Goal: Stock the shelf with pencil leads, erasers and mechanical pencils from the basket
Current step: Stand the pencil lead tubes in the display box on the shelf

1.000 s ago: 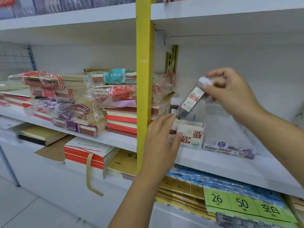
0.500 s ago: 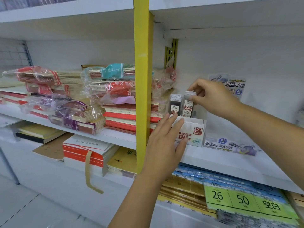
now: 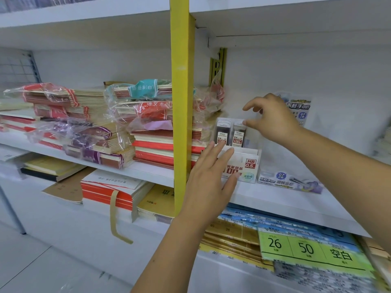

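**Lead cases seated in HB 0.5 box, neither hand gripping**

- Far left: plastic-wrapped stacks of red and cream notebooks on the white shelf board. Not part of this job.
- Yellow metal upright splits the bays.
- Just right of it: left hand, fingers straight and flat against the front of the white cardboard display box marked HB 0.5. Reads as a brace, so the light box can't slide back or tip while stock goes in.
- In the box: two rows of dark translucent pencil lead cases with white caps, upright, labels facing out so they can be read.
- Right hand is over the right row. Thumb on a cap, index finger lifted clear, nothing clamped. Looks like a press to seat that case level with its neighbours.
- Touching the box on the right: clear plastic display tray with blue-purple label. Can't tell its contents.
- Basket, erasers and mechanical pencils are out of view. Judging by that, only the leads step is underway.
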